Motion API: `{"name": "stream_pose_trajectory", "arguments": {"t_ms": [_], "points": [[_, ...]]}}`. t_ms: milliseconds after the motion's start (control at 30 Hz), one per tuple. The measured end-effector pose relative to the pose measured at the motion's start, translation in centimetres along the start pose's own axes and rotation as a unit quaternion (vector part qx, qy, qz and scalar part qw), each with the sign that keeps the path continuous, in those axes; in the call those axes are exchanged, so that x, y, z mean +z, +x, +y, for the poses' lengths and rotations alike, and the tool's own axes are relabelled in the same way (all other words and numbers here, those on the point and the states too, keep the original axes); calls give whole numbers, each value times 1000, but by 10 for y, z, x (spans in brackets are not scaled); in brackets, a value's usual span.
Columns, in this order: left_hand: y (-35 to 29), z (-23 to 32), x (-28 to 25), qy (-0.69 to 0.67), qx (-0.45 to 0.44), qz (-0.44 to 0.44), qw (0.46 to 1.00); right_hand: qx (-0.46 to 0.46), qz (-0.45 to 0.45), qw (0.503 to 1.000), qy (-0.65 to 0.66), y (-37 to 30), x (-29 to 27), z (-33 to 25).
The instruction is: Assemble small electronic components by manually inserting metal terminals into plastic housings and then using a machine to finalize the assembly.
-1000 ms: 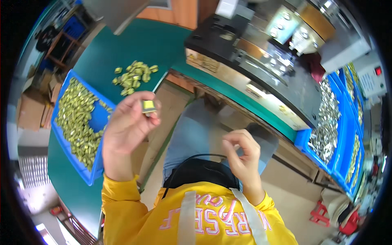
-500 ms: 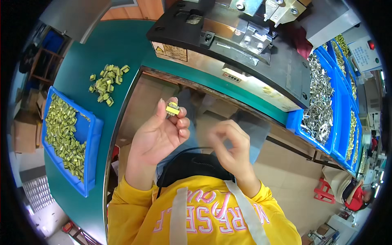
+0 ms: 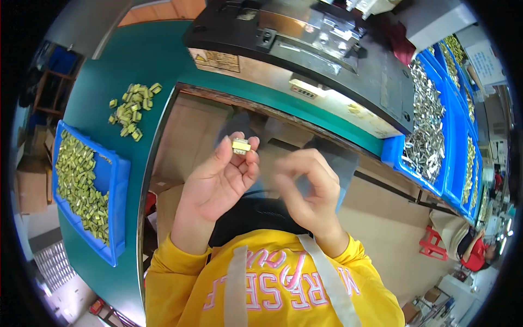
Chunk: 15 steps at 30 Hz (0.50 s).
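Between thumb and fingers, my left hand (image 3: 220, 177) pinches a small transformer-like part (image 3: 241, 146) with a yellow band and silvery metal at its edges. It is held up over the gap in front of the bench. To its right is my right hand (image 3: 309, 188), fingers curled toward the thumb. Motion blurs its fingertips, so whether they hold anything cannot be made out. The two hands are apart. Left of them, a loose pile of similar yellow parts (image 3: 131, 110) lies on the green bench top (image 3: 158, 52).
A blue bin (image 3: 118, 210) at the left holds many yellow parts. A black-topped machine (image 3: 376, 87) stands across the bench ahead. At the right, a blue bin (image 3: 393, 158) is heaped with silver metal pieces, with more bins beyond. Farther off are a red stool (image 3: 432, 243) and a person in red (image 3: 475, 256).
My left hand has moved slightly to the right with the yellow part, which now sits more level in the fingers. My right hand stays beside it, still blurred. The whole view has shifted a little.
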<state>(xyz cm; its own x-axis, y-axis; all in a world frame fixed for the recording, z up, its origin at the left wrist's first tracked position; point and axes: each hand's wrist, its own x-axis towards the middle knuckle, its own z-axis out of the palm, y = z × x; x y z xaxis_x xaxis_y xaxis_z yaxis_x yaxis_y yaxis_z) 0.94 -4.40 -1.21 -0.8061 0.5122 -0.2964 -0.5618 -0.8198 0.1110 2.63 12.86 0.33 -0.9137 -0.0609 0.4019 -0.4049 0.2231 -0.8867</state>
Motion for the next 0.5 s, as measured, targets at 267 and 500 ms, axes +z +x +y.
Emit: {"name": "stream_pose_trajectory", "arguments": {"t_ms": [267, 500], "points": [[12, -31, 4, 51, -61, -67, 995, -34, 58, 997, -35, 1, 0, -1], [14, -38, 1, 55, -57, -79, 994, -48, 84, 994, -56, -4, -3, 4]]}}
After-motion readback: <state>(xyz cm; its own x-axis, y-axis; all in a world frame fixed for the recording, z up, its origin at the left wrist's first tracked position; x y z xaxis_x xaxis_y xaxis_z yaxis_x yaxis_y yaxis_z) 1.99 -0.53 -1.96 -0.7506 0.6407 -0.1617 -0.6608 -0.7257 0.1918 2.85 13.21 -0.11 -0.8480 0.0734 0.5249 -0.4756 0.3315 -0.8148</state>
